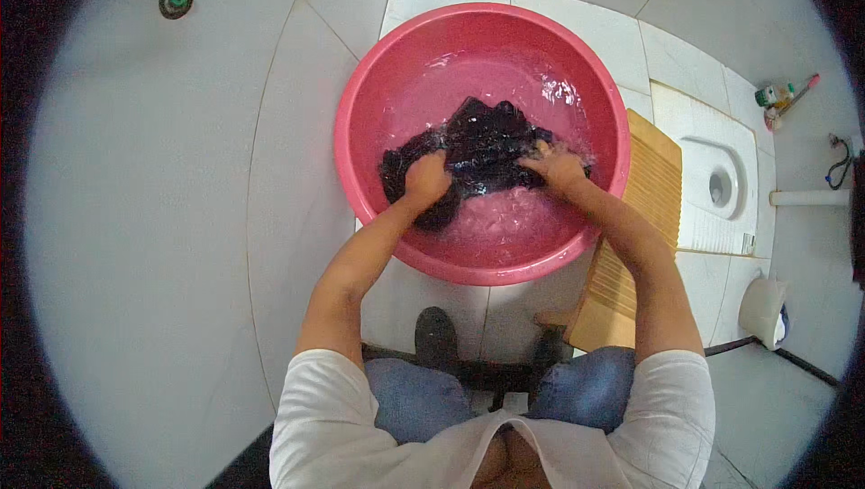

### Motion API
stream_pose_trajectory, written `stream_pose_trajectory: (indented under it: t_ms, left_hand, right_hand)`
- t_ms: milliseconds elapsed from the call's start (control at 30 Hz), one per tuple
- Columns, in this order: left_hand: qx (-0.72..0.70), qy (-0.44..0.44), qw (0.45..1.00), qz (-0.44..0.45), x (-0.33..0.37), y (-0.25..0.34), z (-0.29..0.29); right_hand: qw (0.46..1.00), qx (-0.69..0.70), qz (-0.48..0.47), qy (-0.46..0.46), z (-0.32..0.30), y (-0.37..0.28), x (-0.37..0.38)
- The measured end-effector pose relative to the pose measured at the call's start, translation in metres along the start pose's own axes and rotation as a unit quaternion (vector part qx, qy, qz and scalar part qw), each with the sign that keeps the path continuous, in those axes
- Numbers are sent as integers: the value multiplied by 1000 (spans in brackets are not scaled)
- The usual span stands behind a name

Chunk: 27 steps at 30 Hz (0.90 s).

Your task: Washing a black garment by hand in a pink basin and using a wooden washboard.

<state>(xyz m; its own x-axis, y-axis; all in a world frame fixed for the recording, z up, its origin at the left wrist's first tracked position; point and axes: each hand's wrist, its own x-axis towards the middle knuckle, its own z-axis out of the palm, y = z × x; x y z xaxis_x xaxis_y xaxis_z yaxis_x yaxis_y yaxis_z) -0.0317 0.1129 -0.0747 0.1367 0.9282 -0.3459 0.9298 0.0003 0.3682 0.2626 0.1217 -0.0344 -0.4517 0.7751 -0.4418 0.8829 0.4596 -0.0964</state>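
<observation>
A soaked black piece of cloth (491, 128) lies bunched in the water of a large round pink basin (350, 119); its exact kind of garment does not show. My left hand (427, 177) is closed on the cloth's left part, fingers curled into it. Over on the right side of the cloth, my right hand (557, 169) rests at the water's surface. Its thumb and fingers look apart and stretched along the cloth, with some fingertips hidden by water and fabric. Ripples and small splashes show around both hands.
A ribbed wooden washboard (656, 187) lies right of the basin, under my right forearm. Beyond it is a white squat toilet (718, 184). A white bin (761, 310) stands at the lower right, and bottles (773, 97) sit by the right wall. A tiled wall rises on the left.
</observation>
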Motion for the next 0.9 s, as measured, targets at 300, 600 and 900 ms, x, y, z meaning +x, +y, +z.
stream_pose_trajectory:
  t_ms: [300,600,900]
  left_hand:
    - [-806,-214,549,-58,-33,52,-49]
    - [-786,-134,593,-110,-33,55,-15]
    - [-733,-116,637,-209,-52,92,-24]
  right_hand:
    - [884,285,-195,315,-72,-121,-49]
    - [847,130,-421,296,-54,-129,-19]
    - [951,65,-110,281,-6,0,-4]
